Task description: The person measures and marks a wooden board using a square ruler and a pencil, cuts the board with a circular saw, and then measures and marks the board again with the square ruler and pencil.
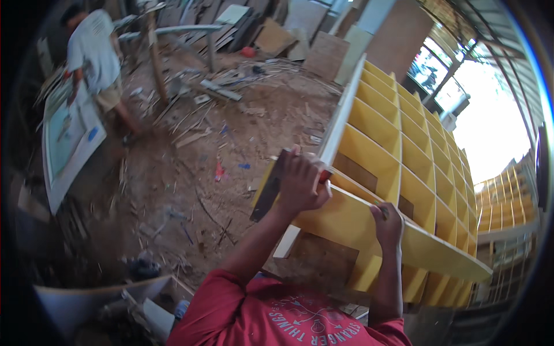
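Observation:
A long yellow board [346, 212] slants across in front of me, against a yellow grid frame [398, 124] of many square compartments. My left hand [303, 181] is closed near the board's left end. Beside its fingers a dark, flat, blade-like tool [270, 187] lies across that end, and a small red part [324, 175] pokes out by the thumb. How the two join is hidden under the hand. Further right, my right hand [387, 222] grips the board's upper edge, thumb on top.
At the far left another person [95, 55] holds a white panel [86, 130]. Wood scraps [219, 90] litter the dirt floor. Boards and sheets [326, 55] lean at the back. A second yellow lattice [505, 199] stands at the right, and a pale curved panel [109, 291] lies lower left.

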Available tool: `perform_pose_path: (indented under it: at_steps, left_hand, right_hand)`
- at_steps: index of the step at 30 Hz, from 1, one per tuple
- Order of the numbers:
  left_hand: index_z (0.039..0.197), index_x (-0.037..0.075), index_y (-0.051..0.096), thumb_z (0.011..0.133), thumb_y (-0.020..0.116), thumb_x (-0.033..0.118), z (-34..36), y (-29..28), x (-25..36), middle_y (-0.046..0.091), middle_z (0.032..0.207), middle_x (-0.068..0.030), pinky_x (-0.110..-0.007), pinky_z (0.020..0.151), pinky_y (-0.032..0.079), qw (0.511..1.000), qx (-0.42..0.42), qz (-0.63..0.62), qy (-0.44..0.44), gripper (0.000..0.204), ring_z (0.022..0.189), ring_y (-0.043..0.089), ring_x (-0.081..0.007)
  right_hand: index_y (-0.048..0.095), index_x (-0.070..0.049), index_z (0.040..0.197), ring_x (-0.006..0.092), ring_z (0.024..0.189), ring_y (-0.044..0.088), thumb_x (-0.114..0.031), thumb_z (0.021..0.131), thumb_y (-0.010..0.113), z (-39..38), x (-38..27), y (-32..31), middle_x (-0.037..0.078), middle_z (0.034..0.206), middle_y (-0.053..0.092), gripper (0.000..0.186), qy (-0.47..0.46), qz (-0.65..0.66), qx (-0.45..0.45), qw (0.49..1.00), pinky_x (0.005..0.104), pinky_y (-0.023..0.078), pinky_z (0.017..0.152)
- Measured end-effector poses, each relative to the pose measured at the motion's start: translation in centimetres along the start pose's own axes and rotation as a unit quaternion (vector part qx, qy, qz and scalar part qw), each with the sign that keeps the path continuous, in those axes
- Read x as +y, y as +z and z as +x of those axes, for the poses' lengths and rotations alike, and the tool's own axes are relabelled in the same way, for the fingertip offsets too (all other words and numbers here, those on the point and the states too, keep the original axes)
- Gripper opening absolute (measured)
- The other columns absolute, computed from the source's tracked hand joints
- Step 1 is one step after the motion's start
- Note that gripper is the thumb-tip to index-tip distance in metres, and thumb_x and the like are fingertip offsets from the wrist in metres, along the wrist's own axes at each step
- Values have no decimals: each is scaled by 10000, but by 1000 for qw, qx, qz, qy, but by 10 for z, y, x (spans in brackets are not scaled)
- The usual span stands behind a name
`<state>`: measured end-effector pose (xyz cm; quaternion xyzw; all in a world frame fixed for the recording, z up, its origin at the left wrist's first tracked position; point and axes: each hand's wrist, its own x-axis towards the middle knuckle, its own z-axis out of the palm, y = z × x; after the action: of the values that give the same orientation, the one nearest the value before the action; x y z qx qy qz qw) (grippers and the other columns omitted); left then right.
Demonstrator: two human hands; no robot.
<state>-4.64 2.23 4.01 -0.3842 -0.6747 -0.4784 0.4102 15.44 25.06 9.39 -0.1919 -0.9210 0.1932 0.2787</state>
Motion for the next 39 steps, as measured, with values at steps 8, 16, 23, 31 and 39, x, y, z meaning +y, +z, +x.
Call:
perform_pose_path:
  at_steps: [8, 16, 23, 31, 39]
  left_hand:
    - [903, 107, 547, 823, 720, 235, 42, -24, -15, 512, 879, -94, -462, 803, 392, 997, -65, 20, 26, 229, 806, 514, -317]
    - [940, 126, 476, 863, 705, 263, 70, -122, 41, 482, 916, -26, -381, 870, 385, 870, 66, -458, -172, 277, 877, 434, -160]
    - [926, 170, 438, 874, 726, 378, 60, -82, 96, 437, 885, -4, -399, 957, 387, 734, 56, -633, -240, 360, 881, 447, -170]
    - [990, 134, 488, 950, 651, 319, 22, 75, 154, 545, 948, -55, -617, 1217, 456, 649, 145, -653, -362, 250, 988, 585, -236]
    - [1128, 24, 663, 1063, 678, 177, -52, 219, 158, 735, 1127, -107, -360, 981, 572, 787, -207, -408, -415, 167, 1039, 703, -183]
  right_hand:
    - [777, -35, 903, 331, 772, 741, -427, 922, 891, 15, 27, 15, 137, 815, 765, 409, -25, 47, 2, 999, 432, 580, 745]
    - [770, -53, 894, 400, 815, 752, -583, 945, 819, 7, 53, 59, 186, 823, 765, 535, 91, 77, -113, 986, 500, 584, 772]
    - [762, -40, 1036, 404, 945, 764, -459, 954, 844, -37, 101, 90, 180, 1013, 801, 435, 45, 164, -115, 979, 499, 589, 830]
    - [441, 26, 1602, 272, 1201, 729, -293, 1042, 824, -123, 69, 12, 135, 1385, 689, 750, 114, 620, -220, 745, 419, 583, 1059]
    - [605, 59, 1453, 365, 1100, 752, -212, 920, 909, -150, 139, -74, 246, 1322, 706, 671, 238, 208, -39, 948, 435, 615, 937]
